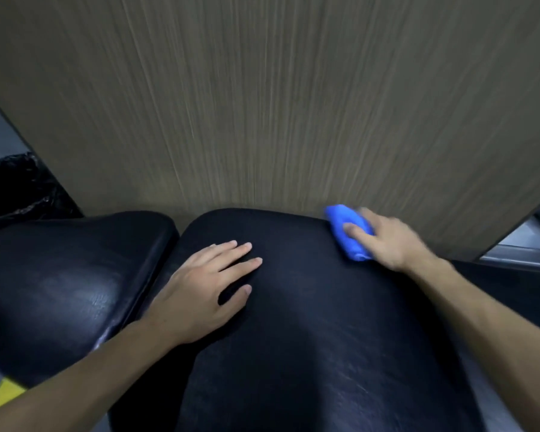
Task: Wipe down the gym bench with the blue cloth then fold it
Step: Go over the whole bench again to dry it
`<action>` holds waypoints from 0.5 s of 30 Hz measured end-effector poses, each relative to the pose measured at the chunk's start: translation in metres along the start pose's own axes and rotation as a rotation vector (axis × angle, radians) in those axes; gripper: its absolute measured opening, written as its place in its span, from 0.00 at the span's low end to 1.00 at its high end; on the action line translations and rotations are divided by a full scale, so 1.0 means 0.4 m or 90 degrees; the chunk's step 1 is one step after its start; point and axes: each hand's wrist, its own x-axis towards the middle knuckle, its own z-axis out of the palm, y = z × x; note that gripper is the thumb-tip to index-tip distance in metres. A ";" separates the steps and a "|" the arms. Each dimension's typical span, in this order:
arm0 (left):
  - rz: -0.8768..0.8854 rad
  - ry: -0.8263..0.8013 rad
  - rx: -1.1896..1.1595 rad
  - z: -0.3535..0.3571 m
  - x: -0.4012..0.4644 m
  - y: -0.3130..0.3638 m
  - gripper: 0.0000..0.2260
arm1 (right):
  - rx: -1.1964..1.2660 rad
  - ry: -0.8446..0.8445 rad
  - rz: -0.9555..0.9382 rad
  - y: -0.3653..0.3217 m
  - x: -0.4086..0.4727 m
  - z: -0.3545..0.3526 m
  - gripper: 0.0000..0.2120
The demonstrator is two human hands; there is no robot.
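A big black padded gym bench with a shiny, leathery cover is seen from above. It fills the lower part of the view. A second black padded cushion lies just beside it on the left, with a thin gap between the two.

A small bright blue cloth, bunched into a soft lump, is pressed on the far right corner of the bench. It is held by the right hand. The thumb is laid over the top of the cloth, and the other fingers are curled round its far side. The right hand and the cloth look a little blurred.

The left hand is laid flat on the bench, near the bench's left edge. Its fingers are straight and spread a little, and nothing is held in it. The two hands are well apart.

A tall brown wall panel with thin wood-like lines is seen right behind the bench. A crinkly black plastic bag is seen at the far left. A patch of yellow floor marking is seen at the bottom left corner.
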 end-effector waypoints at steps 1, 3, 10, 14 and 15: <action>0.000 0.004 -0.006 0.000 -0.001 -0.001 0.21 | 0.001 0.013 0.052 0.066 -0.038 -0.028 0.29; -0.005 0.000 -0.013 -0.001 -0.001 -0.002 0.21 | -0.015 0.030 0.139 0.157 -0.110 -0.078 0.38; 0.003 -0.015 0.005 -0.009 0.009 -0.004 0.22 | -0.129 0.019 0.154 -0.033 0.012 -0.002 0.34; 0.004 -0.009 -0.008 -0.009 0.015 -0.007 0.21 | -0.127 -0.019 0.033 -0.344 0.161 0.104 0.27; 0.005 -0.002 -0.013 -0.008 0.014 -0.009 0.21 | -0.113 -0.025 0.006 -0.397 0.178 0.116 0.25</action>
